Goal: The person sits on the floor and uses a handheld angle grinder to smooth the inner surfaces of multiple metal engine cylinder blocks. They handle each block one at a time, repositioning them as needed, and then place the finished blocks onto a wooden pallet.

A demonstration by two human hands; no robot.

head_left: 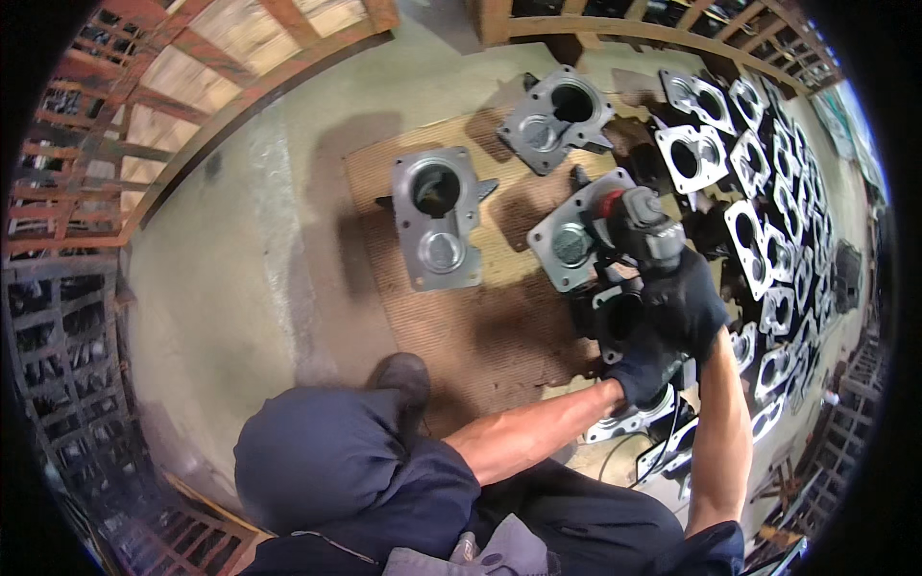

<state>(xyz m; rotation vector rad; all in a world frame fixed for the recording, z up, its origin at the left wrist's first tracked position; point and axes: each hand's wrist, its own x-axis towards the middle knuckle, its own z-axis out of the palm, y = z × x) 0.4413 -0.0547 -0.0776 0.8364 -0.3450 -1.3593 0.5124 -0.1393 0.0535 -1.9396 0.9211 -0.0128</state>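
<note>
Both my hands wear dark gloves and grip an angle grinder (653, 235). My right hand (693, 296) is closed round its body just behind the metal head. Lower down, my left hand (645, 369) is closed on the rear part; its fingers are mostly hidden. A red part at the grinder's front sits over a flanged metal casting (570, 244) and covers part of it. I cannot tell whether the tool touches the metal. Left of it lies another casting (440, 252) with one open bore and one round recess. A similar casting (545, 136) lies farther off.
A brown cardboard sheet (451, 331) lies under the nearer castings. Rows of similar castings (693, 158) crowd the right side. Wooden crates (230, 110) stand at the far left, metal cages (67, 346) at the left. A thin cord (619, 444) loops below my hands, near my shoe (401, 376).
</note>
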